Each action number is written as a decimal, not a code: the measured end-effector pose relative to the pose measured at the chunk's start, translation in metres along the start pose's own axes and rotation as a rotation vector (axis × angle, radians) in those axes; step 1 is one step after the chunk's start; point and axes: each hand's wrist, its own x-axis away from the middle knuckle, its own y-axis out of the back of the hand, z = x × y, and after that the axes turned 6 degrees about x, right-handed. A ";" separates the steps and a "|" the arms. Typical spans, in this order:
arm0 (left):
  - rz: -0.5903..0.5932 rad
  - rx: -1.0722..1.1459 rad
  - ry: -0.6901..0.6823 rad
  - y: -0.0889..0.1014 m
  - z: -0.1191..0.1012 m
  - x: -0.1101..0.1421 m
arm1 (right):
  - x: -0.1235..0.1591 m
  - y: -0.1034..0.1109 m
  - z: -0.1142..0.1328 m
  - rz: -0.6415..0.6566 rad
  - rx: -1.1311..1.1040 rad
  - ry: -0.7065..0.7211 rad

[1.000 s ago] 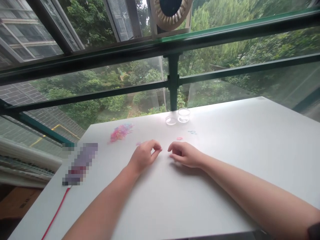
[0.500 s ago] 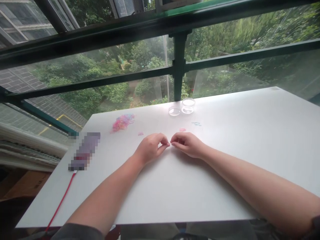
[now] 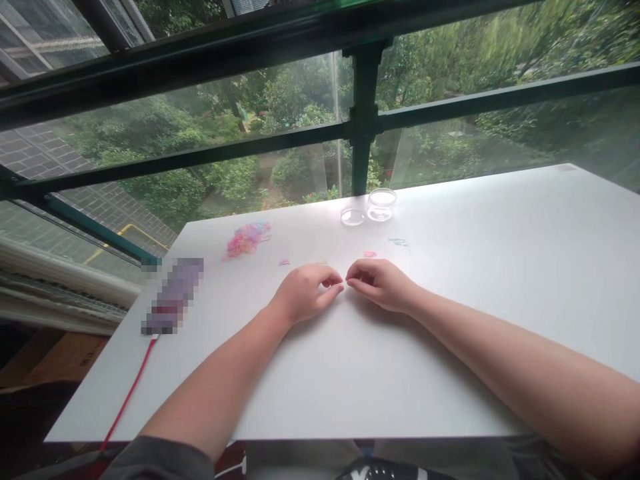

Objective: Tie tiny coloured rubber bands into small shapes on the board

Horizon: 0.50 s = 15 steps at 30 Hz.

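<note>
My left hand (image 3: pixel 307 291) and my right hand (image 3: pixel 381 285) meet over the middle of the white table (image 3: pixel 380 373). Each has thumb and forefinger pinched, fingertips almost touching. Something tiny and pale shows between them, too small to name. Just beyond the right hand lie a few small pink bands (image 3: pixel 370 254), with several thin blue-green bands (image 3: pixel 398 241) farther right. A pale yellowish bit (image 3: pixel 323 261) shows behind the left hand, and a small purple-pink bundle (image 3: pixel 284 262) lies to its left. A loose pile of multicoloured small bands (image 3: pixel 247 240) sits at the back left.
A round clear jar (image 3: pixel 381 205) stands at the table's back edge beside a clear round lid (image 3: pixel 353 217). On the left lies a phone-like device, blurred out (image 3: pixel 173 297), with a red cable (image 3: pixel 129 393) running off the front edge. Green-framed windows (image 3: pixel 365 120) rise behind the table.
The view has shifted slightly. Both hands stay pinched together at nearly the same spot, and the pale yellowish bit behind the left hand now shows.
</note>
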 end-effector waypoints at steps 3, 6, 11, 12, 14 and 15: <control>-0.005 -0.009 -0.021 0.001 0.000 -0.001 | 0.000 0.000 0.000 -0.002 0.010 0.014; -0.013 -0.002 -0.035 0.002 0.000 -0.001 | 0.000 0.000 0.000 -0.003 0.011 0.019; -0.002 0.050 -0.003 0.001 0.001 -0.001 | 0.001 0.001 0.003 0.002 0.022 0.066; 0.002 0.071 0.011 0.001 0.001 -0.001 | 0.001 0.002 0.004 0.003 0.026 0.077; 0.012 0.118 0.047 0.000 0.000 -0.001 | 0.001 0.002 0.006 0.005 0.036 0.092; 0.022 0.140 0.066 0.000 0.000 -0.001 | 0.001 0.002 0.006 0.006 0.041 0.097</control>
